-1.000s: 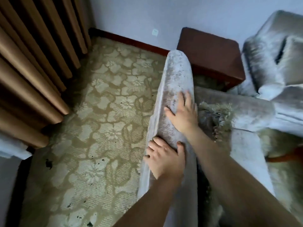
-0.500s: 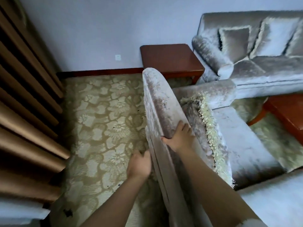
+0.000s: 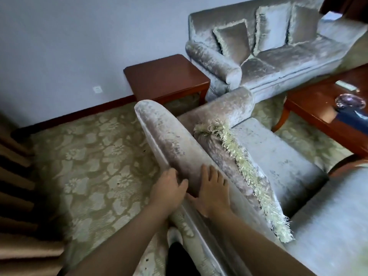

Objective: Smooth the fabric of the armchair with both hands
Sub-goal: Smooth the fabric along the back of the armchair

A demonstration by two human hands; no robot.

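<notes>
The armchair (image 3: 274, 154) is upholstered in shiny grey velvet; I stand behind it and look down over its rounded backrest top (image 3: 169, 140). My left hand (image 3: 169, 190) lies on the outer rear edge of the backrest top, fingers spread and curled over the fabric. My right hand (image 3: 213, 194) rests flat beside it on the top surface, fingers apart and pointing away from me. A grey cushion with a pale fringe (image 3: 245, 168) leans against the inside of the backrest.
A dark wooden side table (image 3: 165, 76) stands past the chair by the wall. A matching sofa (image 3: 278, 54) with cushions sits at the far right. A wooden coffee table (image 3: 322, 108) is on the right, patterned carpet (image 3: 95, 166) and curtains (image 3: 14, 196) on the left.
My left hand came up from behind the backrest onto its top edge, next to my right hand. My view lifted and turned right, so more of the sofa and coffee table shows.
</notes>
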